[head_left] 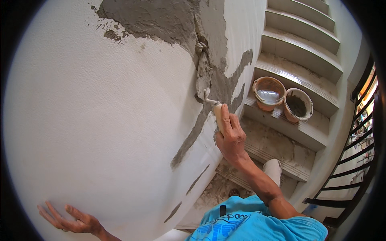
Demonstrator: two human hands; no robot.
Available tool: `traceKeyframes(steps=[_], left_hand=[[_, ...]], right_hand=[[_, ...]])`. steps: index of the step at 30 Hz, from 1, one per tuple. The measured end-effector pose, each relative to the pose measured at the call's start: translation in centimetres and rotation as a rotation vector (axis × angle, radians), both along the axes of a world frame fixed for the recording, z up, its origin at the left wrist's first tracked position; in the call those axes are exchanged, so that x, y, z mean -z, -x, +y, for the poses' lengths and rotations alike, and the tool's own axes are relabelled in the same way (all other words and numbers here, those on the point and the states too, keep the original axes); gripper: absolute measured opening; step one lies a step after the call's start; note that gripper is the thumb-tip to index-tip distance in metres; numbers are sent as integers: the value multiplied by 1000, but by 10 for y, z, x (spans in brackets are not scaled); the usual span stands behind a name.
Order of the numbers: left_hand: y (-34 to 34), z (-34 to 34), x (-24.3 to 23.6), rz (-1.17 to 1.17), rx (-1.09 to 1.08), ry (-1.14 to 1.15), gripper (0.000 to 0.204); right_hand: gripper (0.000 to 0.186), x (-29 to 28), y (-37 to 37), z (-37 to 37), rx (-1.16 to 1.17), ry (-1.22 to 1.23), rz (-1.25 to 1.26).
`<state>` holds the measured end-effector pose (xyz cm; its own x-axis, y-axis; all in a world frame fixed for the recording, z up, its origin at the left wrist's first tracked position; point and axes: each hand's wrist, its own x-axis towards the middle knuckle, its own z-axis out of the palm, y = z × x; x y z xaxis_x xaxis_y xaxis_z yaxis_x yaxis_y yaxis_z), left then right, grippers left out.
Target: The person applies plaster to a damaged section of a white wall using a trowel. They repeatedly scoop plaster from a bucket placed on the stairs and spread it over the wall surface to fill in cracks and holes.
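My right hand (233, 134) is closed round the pale handle of a trowel (217, 110), index finger stretched along it. The trowel's narrow blade, smeared with grey mortar, lies against the wall at a corner line. Wet grey mortar (155, 18) covers a broad patch above, and thinner grey streaks run down and to the right of the blade. At the lower left my left hand (74, 219) is open, fingers spread, by the white wall (100, 120); it holds nothing. Whether its palm touches the wall I cannot tell.
Stairs (299, 44) rise along the right side, their treads dusty and stained. On one step stand an orange bucket (268, 105) with water in it and a second bucket (307, 108) holding grey mortar. A dark metal railing (354, 154) lines the far right.
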<state>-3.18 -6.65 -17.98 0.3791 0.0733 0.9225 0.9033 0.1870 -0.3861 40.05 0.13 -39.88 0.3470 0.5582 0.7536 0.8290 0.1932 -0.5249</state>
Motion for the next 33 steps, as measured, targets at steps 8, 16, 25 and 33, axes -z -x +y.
traceKeyframes(steps=[8,16,25,33], left_hand=[[3,0,0,23,25,5,41],[-3,2,1,8,68,10,40],[-4,2,0,20,56,-2,42],[-6,3,-1,25,63,-4,43]], right_hand=[[87,-17,-15,-33,-292,25,450],[89,-31,13,-4,-129,-85,293],[92,-26,23,-6,-86,-79,212],[91,-28,17,-23,-202,-69,272]])
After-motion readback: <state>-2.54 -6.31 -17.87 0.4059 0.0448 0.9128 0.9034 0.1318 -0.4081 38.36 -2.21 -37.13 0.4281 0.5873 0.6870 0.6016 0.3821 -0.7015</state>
